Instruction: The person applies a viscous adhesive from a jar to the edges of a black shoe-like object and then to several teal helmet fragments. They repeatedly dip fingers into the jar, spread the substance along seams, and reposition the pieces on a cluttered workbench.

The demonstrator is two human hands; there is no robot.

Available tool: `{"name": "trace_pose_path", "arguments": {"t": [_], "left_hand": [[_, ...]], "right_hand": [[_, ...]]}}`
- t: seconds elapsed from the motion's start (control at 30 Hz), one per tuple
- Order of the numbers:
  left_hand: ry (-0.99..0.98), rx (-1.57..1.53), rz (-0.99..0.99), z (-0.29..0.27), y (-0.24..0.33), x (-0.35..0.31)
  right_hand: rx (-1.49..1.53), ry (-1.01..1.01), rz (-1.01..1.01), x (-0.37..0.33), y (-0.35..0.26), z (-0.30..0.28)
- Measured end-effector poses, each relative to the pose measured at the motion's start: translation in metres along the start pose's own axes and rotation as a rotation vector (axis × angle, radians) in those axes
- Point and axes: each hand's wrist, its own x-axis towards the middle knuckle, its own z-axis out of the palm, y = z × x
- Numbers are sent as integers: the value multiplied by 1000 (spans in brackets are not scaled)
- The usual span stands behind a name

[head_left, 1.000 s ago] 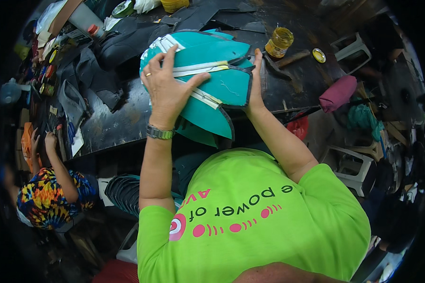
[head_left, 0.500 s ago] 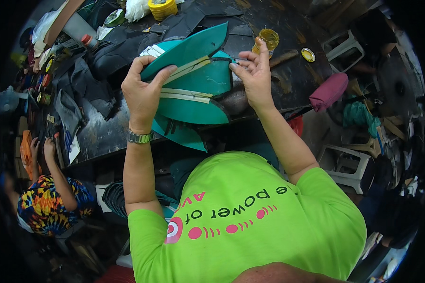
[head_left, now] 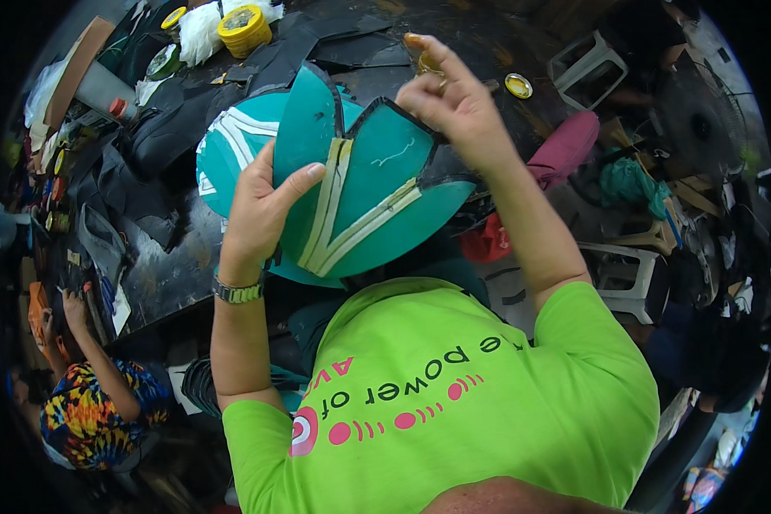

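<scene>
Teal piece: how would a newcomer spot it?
Find the dark table, then the left hand by its near edge. That hand grips the teal piece; bright colour and a pale V-shaped strip distinguish it from the black pieces.

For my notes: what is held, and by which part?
The left hand holds the teal piece by its left side; for the right hand, it cannot be told.

Teal pieces [head_left: 381,193] hid most fingers of the left hand [head_left: 257,206]. The right hand [head_left: 463,111] covered most of a jar [head_left: 427,63]; that hand's contact with the pieces was unclear. A fan [head_left: 701,127] blurred into shadow.
</scene>
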Motion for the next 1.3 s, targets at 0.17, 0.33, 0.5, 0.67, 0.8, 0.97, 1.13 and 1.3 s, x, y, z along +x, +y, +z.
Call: {"name": "trace_pose_path", "arguments": {"t": [0.17, 0.33, 0.5, 0.67, 0.8, 0.97, 1.13, 1.3], "left_hand": [[24, -142, -28, 30, -26, -17], [25, -50, 30, 49, -46, -20], [52, 220, 104, 56, -55, -21], [86, 368, 109, 55, -63, -25], [85, 308, 115, 55, -65, -24], [76, 344, 146, 56, -58, -22], [89, 222, 96, 58, -54, -32], [39, 226, 96, 63, -57, -39]], "right_hand": [[-751, 194, -90, 32, -4, -92], [-741, 147, 242, 49, 11, -114], [-1025, 48, 87, 49, 41, -86], [-840, 161, -184, -6, 62, -75], [-907, 152, -322, -35, 75, -72], [-1119, 247, -437, -34, 66, -62], [-1039, 309, -330, -54, 23, -52], [-1309, -51, 299, -73, 10, -30]]}}
